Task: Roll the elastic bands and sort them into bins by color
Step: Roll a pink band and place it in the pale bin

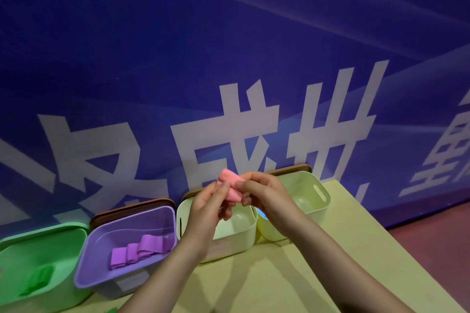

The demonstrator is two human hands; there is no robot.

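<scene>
Head view: pink band (232,187) raised above the bins, pinched between left hand (209,204) and right hand (264,194). Fingers and thumbs of both hands curled round the band, gripping it from opposite sides; likely held so to tighten or finish the roll clear of the table (279,274).

Four bins set in a row along the table's far edge, probably one per colour for quick sorting:
- Green bin (15,262), far left, holding a green band (38,281).
- Purple bin (101,236), holding rolled purple bands (137,249).
- Cream bin (244,226), directly below the hands; contents hidden.
- Pale yellow bin (315,193), right; something blue (262,215) visible at its near edge, too small to identify.

Blue banner (178,46) behind, bearing large white Chinese characters, cropped; "成" and "世" legible, remainder not readable. No brands visible on bins.
</scene>
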